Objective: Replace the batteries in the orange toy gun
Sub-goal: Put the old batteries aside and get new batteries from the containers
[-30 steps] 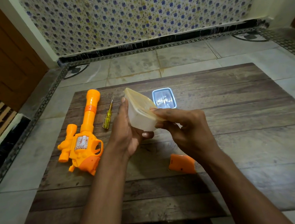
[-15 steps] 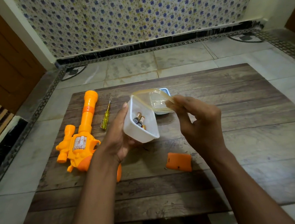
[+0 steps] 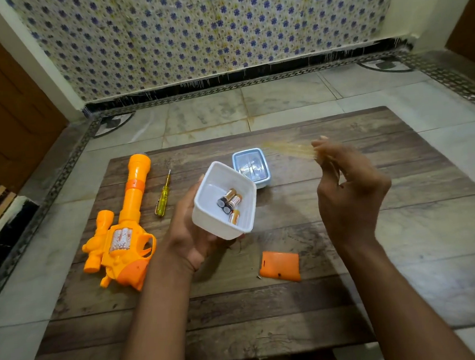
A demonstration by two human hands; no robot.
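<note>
My left hand [image 3: 188, 235] holds a small white plastic box [image 3: 223, 226] tilted above the wooden board, and three batteries [image 3: 230, 204] lie inside it. My right hand [image 3: 348, 196] pinches the box's translucent yellowish lid [image 3: 288, 149], blurred, off to the right of the box. The orange toy gun [image 3: 121, 231] lies on its side at the board's left, barrel pointing away. Its orange battery cover [image 3: 280, 266] lies loose on the board in front of the box. A yellow-handled screwdriver [image 3: 163, 198] rests between the gun and my left hand.
A second small box with a blue rim [image 3: 251, 166] sits on the wooden board [image 3: 380, 282] just behind the white box. The board lies on a tiled floor [image 3: 295, 95], with a patterned wall behind and a wooden door [image 3: 3, 113] at the left.
My right hand has pulled the lid off the white box and carried it away to the right. The batteries inside are now uncovered.
</note>
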